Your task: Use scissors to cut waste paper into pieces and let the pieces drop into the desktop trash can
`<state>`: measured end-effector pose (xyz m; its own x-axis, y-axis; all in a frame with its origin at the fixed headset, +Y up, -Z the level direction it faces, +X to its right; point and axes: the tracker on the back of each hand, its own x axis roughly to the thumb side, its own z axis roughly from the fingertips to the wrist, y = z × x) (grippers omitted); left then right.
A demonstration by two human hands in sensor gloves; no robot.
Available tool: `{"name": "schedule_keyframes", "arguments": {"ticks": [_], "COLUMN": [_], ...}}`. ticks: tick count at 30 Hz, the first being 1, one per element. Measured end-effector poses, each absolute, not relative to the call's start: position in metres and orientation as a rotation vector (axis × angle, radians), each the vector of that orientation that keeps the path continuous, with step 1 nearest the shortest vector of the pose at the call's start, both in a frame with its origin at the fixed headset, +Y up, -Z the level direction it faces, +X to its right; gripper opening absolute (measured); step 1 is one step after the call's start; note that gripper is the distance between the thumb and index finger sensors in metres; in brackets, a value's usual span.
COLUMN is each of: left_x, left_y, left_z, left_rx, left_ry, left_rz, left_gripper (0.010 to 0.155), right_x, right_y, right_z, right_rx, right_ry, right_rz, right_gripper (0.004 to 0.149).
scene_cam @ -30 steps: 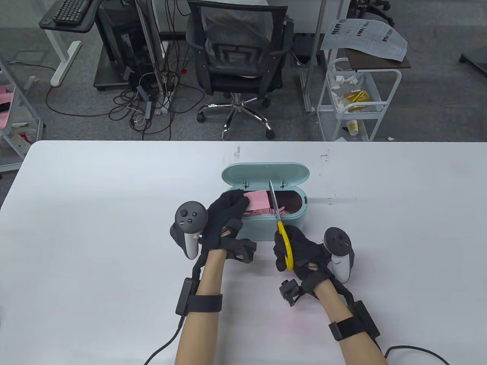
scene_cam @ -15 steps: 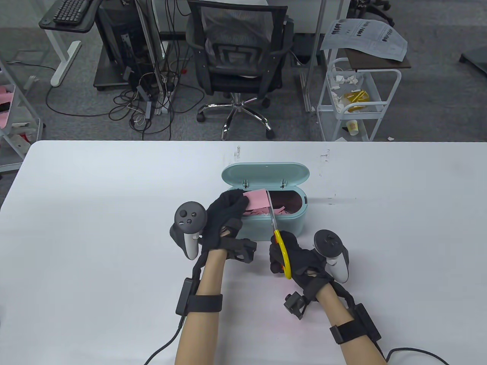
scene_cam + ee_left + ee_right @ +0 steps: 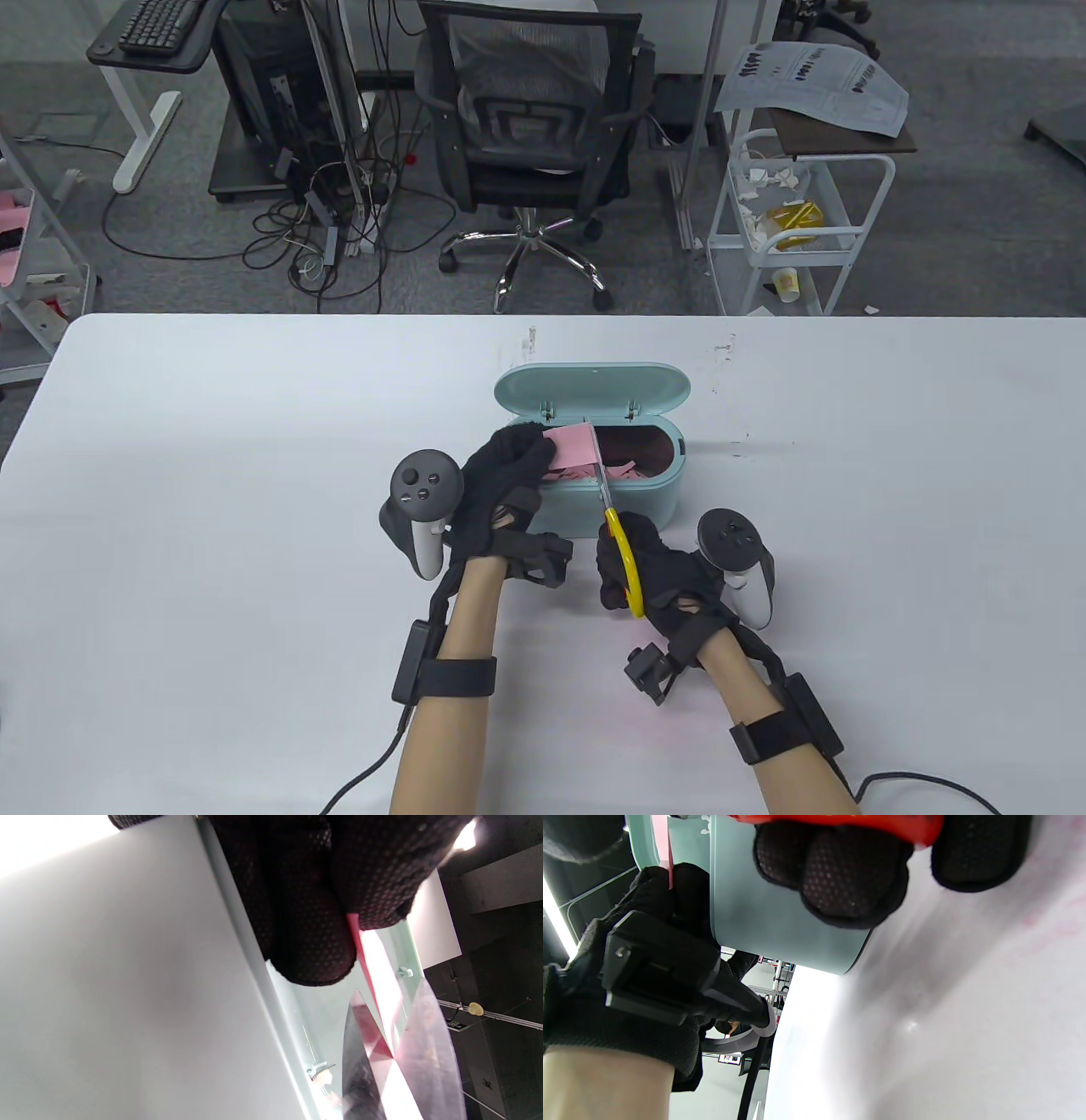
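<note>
A mint-green desktop trash can (image 3: pixel 628 501) stands mid-table with its lid (image 3: pixel 591 389) tipped back; pink scraps (image 3: pixel 585 471) lie inside. My left hand (image 3: pixel 507 475) pinches a pink sheet of paper (image 3: pixel 573 445) over the can's left end; the left wrist view shows the paper (image 3: pixel 377 971) between thumb and fingers. My right hand (image 3: pixel 649 567) grips the yellow-and-orange scissors (image 3: pixel 612 519) in front of the can, fingers through the handle (image 3: pixel 840 825). The blades (image 3: pixel 598 463) lie along the sheet's right edge; in the left wrist view they (image 3: pixel 403 1052) straddle the paper.
The white table (image 3: pixel 212 509) spreads wide on both sides of the can. Beyond its far edge stand an office chair (image 3: pixel 530 127), a white wire cart (image 3: pixel 797 221) holding scraps, and a desk with tangled cables (image 3: pixel 339 221).
My right hand has drawn back toward me and shifted left with the scissors, bringing the blades from the can's middle to the pink sheet's right edge. The left hand and paper stayed put.
</note>
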<state>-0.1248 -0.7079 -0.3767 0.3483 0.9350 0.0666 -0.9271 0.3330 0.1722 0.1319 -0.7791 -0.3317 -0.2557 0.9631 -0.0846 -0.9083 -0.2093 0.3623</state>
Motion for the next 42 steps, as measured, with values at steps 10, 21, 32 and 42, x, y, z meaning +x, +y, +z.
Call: {"name": "schedule_keyframes", "arguments": {"ticks": [10,21,32,42], "left_x": [-0.125,-0.125,-0.126,-0.125], "left_y": [-0.708,-0.708,-0.708,-0.708], "left_z": [-0.377,-0.378,-0.378,-0.378], "left_rx": [0.189,0.181,0.181,0.180], "left_ry": [0.042,0.022,0.023,0.023], "left_rz": [1.221,1.210,1.206,1.208], "left_gripper": [0.036,0.036,0.035,0.035], "right_x": [0.138,0.135,0.137,0.140], "right_y": [-0.777,-0.770,-0.769,-0.768], "right_z": [-0.334,-0.338,-0.339,-0.340], "right_rx": [0.160,0.191,0.139,0.112], "right_ry": [0.329,0.434,0.350,0.262], "right_rz": [1.809,1.779,1.813,1.829], "right_gripper": [0.076,0.084,0.083,0.075]}}
